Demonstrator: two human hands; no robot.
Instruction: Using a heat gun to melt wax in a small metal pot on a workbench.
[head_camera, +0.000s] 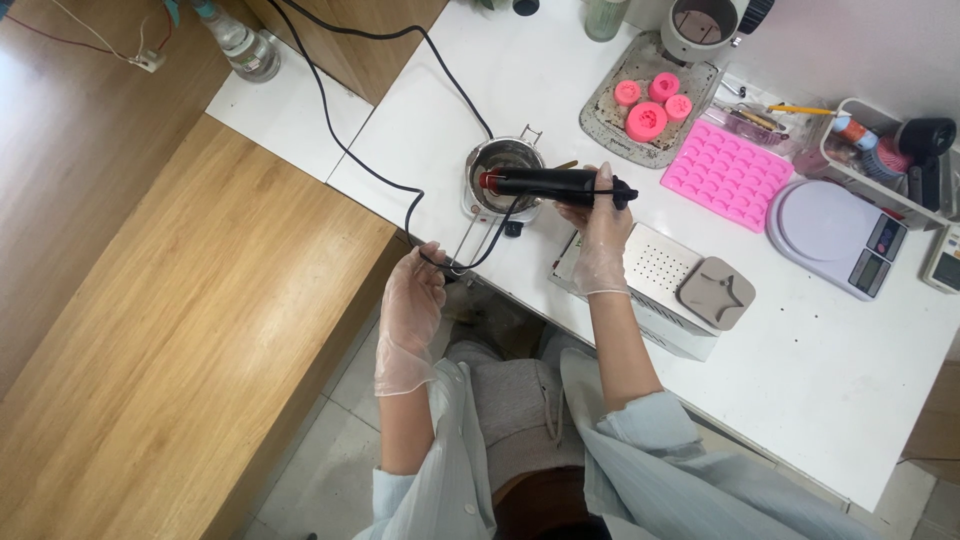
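the right hand (603, 225), gloved, has its fingers wrapped around a black heat gun (553, 184), held level over a small metal pot (503, 165) near the desk's (800, 370) front edge. the left hand (412, 300) pinches the black cord (420, 200) off the desk's front edge.

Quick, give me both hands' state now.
Left hand: closed on the cord.
Right hand: closed on the heat gun.
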